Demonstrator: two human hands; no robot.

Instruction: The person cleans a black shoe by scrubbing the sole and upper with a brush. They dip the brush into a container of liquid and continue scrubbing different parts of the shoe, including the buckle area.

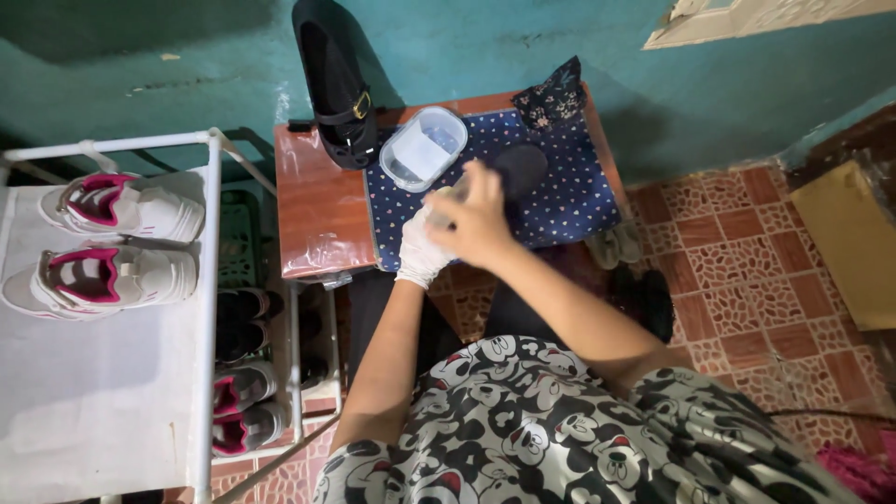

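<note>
1. The bare right hand [478, 217] hovers over the middle of the small table with its fingers curled down and drawn together; it overlaps the other hand, and whether it grips anything I cannot tell.
2. The left hand [422, 250], in a white glove, lies just under and to the left of the right one, closed around something pale of which only an edge shows; what that is cannot be made out.
3. Just beyond the right hand's fingertips, a black rounded shoe [519, 168] rests on a navy cloth with small white dots [569, 201], partly blurred.
4. The cloth covers the right part of a reddish-brown wooden table top [317, 201].
5. Near the hands, to the upper left, a clear rectangular plastic container [423, 148] sits at the cloth's edge.
6. Beside it, a second black shoe with a gold buckle [338, 89] leans upright against the teal wall [523, 47].
7. A dark patterned pouch [553, 96] sits at the table's far right corner.
8. Well to the left, a white metal rack [210, 280] holds two white-and-pink sneakers [107, 243] on its top shelf.
</note>
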